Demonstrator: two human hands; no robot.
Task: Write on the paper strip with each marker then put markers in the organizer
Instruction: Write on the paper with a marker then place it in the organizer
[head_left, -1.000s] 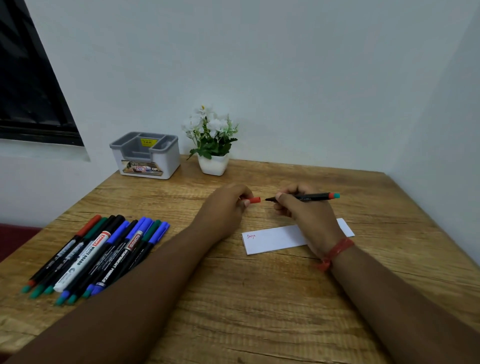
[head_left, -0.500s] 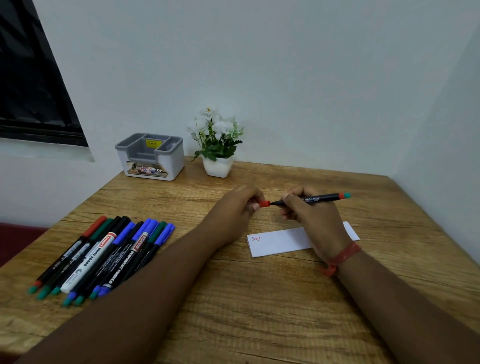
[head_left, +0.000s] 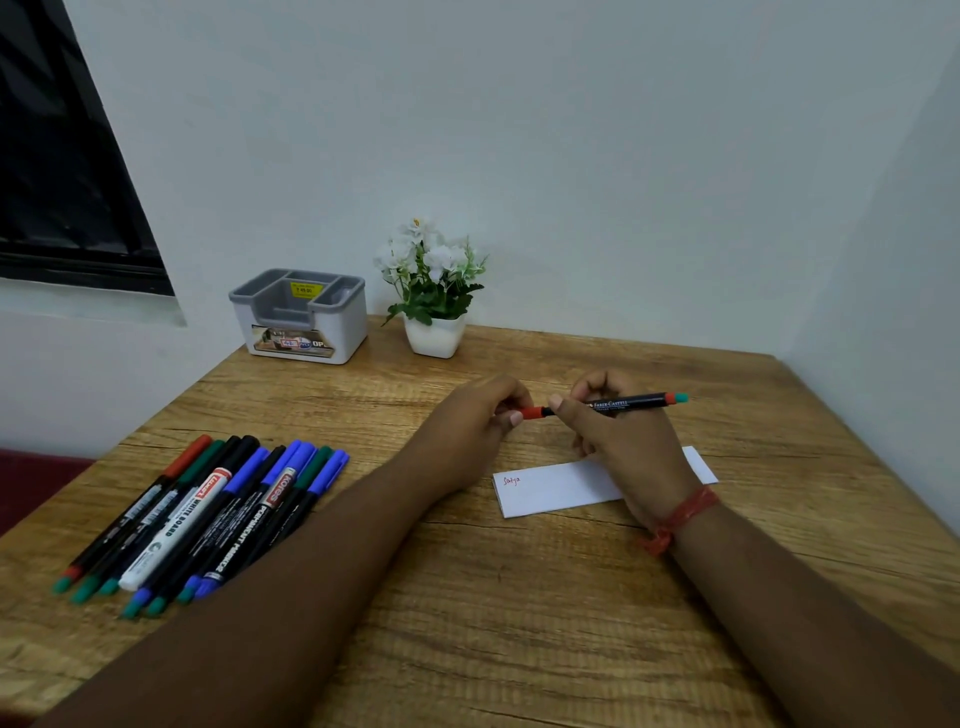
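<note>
My right hand (head_left: 623, 436) grips a thin black marker (head_left: 628, 404) held level above the table. Its red cap (head_left: 531, 413) sits on the tip, pinched by my left hand (head_left: 467, 426). Under my right wrist lies the white paper strip (head_left: 550, 488), with a small red word written near its left end. Several more markers (head_left: 208, 514), red, green, blue, black and white, lie side by side at the left of the table. The grey and white organizer (head_left: 301, 317) stands at the back left with nothing showing in its compartments.
A white pot of white flowers (head_left: 434, 291) stands next to the organizer against the back wall. The wooden table (head_left: 519, 623) meets a wall on the right. A dark window is at the upper left.
My left hand brought the red cap to the marker's tip and pushed it on; a second ago cap and tip were apart. The view shifted slightly.
</note>
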